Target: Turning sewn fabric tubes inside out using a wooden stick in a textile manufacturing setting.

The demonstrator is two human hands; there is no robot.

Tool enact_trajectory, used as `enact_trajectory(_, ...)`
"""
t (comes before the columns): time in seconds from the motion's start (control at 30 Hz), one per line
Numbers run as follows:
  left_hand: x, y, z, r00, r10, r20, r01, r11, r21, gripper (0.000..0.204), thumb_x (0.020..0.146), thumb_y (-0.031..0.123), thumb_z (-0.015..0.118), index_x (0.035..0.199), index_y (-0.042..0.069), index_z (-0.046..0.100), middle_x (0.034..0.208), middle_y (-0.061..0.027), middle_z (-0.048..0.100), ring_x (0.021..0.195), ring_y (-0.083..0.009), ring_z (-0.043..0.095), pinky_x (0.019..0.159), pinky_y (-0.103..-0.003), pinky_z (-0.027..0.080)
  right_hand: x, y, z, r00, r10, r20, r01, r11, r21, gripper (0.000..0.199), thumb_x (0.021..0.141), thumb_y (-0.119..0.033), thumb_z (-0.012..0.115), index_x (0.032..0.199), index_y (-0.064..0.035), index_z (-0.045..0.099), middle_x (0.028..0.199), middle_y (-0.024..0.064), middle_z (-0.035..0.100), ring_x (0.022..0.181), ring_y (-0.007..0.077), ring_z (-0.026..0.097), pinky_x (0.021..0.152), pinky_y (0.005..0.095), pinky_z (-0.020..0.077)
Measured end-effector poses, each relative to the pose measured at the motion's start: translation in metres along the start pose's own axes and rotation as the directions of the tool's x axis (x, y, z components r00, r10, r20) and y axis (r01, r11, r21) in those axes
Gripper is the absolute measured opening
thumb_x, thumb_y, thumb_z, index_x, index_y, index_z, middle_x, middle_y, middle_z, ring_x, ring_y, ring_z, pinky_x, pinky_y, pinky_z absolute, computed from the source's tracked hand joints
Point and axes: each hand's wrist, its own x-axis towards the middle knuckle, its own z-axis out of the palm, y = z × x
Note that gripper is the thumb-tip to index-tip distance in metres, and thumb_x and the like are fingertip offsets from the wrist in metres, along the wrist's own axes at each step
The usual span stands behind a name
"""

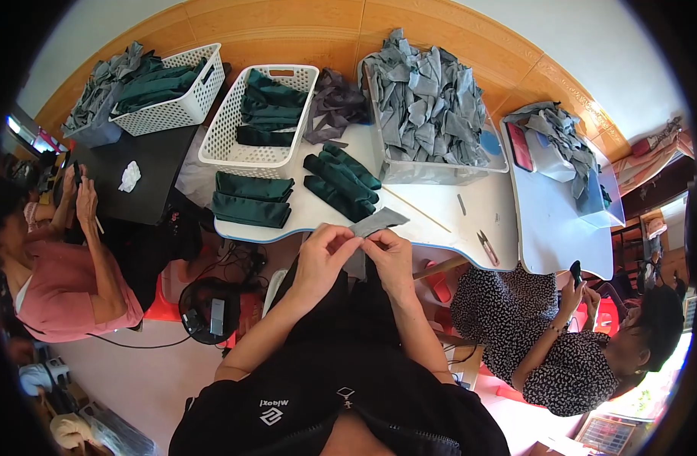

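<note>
A small grey fabric piece (379,221) is held up just past the table's front edge. My left hand (324,258) pinches its lower edge between thumb and fingers. Close beside it, my right hand (391,263) pinches the same edge, the two thumbs almost touching. Beyond my hands lie dark green folded fabric pieces (339,181) on the white table (432,205). Another stack of green fabric pieces (251,199) lies to the left, at the table's edge. A clear plastic bin (432,173) heaped with grey fabric pieces (432,106) stands farther back.
A white basket (211,152) holds green fabric, with a dark crumpled heap (337,106) beside it. Thread snips (487,248) and a thin stick (417,210) lie to the right. Co-workers sit at left (79,281) and right (561,334); a phone (518,146) lies at the back right.
</note>
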Motion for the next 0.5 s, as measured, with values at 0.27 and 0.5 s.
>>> enact_trajectory(0.27,0.02,-0.067,0.007,0.841,-0.404,0.359,0.538,0.557,-0.633,0.017,0.122,0.016,0.093,0.131,0.001,0.093,0.116,-0.0085,0.094,0.104,-0.0165,0.087,0.099,-0.035,0.073,0.002,0.007,-0.004,0.998,0.057,0.023,-0.056,0.998,-0.026,0.02,0.108,-0.013,0.102,0.112,0.001,0.088,0.097,0.0044,0.088,0.087,0.009,0.076,0.081,0.0296,0.0593)
enact_trajectory(0.5,0.013,-0.095,0.037,0.932,-0.243,0.27,0.347,0.817,-0.461,0.017,0.12,0.014,0.095,0.124,-0.002,0.094,0.112,-0.0042,0.092,0.102,-0.009,0.081,0.092,-0.029,0.063,0.003,0.023,-0.008,0.992,0.026,-0.126,-0.038,0.995,-0.088,0.011,0.11,-0.006,0.095,0.116,-0.0002,0.086,0.112,0.0087,0.087,0.099,0.0153,0.079,0.093,0.0328,0.0627)
